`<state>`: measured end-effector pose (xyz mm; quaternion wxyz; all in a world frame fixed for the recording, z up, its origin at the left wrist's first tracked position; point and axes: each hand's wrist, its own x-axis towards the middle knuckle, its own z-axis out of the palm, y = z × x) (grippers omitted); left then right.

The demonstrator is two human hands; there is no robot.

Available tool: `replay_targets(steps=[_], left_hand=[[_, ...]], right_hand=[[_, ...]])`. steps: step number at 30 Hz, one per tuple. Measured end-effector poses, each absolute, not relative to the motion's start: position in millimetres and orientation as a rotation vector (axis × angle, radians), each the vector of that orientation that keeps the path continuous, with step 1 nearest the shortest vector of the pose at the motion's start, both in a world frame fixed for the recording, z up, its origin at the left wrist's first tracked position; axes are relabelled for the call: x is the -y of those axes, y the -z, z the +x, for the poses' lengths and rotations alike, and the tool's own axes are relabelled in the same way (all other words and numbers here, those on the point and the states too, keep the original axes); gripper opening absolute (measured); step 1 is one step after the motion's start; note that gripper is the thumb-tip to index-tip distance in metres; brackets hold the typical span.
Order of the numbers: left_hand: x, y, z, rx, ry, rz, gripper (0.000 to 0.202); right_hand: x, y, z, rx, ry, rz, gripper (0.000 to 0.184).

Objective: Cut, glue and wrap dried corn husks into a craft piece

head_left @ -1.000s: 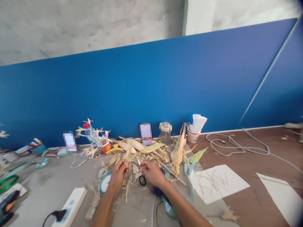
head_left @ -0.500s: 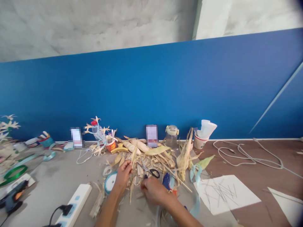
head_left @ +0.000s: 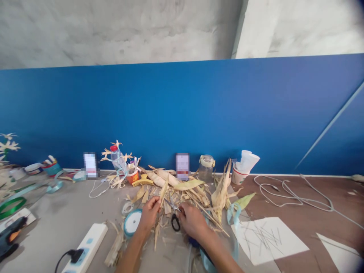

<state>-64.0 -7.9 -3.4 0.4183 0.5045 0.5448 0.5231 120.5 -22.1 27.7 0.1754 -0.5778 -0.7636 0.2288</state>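
My left hand (head_left: 149, 217) is closed in a pinch on a strip of dry corn husk (head_left: 163, 192) that stands up from the heap. Close on its right, my right hand (head_left: 192, 221) is closed on small black-handled scissors (head_left: 175, 218), whose blades point up-left toward the strip. Both hands rest over a heap of dry corn husks (head_left: 193, 193) on the grey tabletop. A roll of light blue ribbon (head_left: 132, 223) lies just left of my left wrist.
A white power strip (head_left: 87, 245) lies at the front left, a glue gun (head_left: 10, 237) at the far left. A glass jar (head_left: 206, 168), paper cups (head_left: 241, 170), a bottle with husk flowers (head_left: 116, 159) and a white cable (head_left: 287, 187) stand by the blue wall. White paper sheets (head_left: 267, 239) lie right.
Half a second ago the scissors lay on the husks and my right hand was lower, near the table. Now it holds them at the strip. The view also shifted slightly.
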Motion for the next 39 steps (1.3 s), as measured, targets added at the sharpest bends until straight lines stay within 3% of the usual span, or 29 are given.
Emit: replay_targets(steps=[18, 28, 31, 35, 39], left_hand=[[9, 4, -58, -1.371, -1.343, 1.262, 0.028], [11, 7, -52, -1.321, -1.358, 1.284, 0.023], [11, 5, -53, -1.328, -1.355, 1.294, 0.024], [10, 3, -54, -1.336, -1.365, 1.272, 0.026], [10, 1, -54, -1.318, -1.363, 1.234, 0.028]], right_hand=[[30, -20, 102, 2.390, -0.329, -1.779, 0.038], [22, -15, 99, 2.407, -0.262, -1.762, 0.026], [19, -17, 105, 2.295, -0.385, -1.743, 0.025], [8, -20, 117, 2.009, -0.881, -1.651, 0.025], [-3, -19, 128, 1.859, -1.117, -1.600, 0.031]])
